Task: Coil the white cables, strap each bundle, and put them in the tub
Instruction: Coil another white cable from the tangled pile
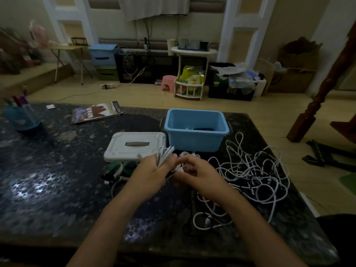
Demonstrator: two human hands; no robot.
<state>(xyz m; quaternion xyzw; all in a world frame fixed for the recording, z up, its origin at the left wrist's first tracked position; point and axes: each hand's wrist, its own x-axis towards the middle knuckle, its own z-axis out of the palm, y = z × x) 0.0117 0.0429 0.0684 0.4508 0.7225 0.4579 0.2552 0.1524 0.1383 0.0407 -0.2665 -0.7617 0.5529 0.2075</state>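
White cables [250, 176] mostly lie loose and tangled on the dark bench [57, 180], beside the right hand [194, 174]. Both hands work one folded bundle [163, 156]: the left hand [152, 173] grips it, the right pinches its trailing end. Beyond, the blue tub [196, 130] holds little, so most coiling and strapping seems left.

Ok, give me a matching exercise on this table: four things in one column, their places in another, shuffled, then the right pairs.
Things:
1. blue tub
2. white lid
3. loose white cables
4. magazine

Places:
A. flat on the table just left of the tub
B. in a tangle right of the hands
C. far side of the table, right of centre
D. far side of the table, left of the tub, beyond the lid

Pairs: 1-C, 2-A, 3-B, 4-D
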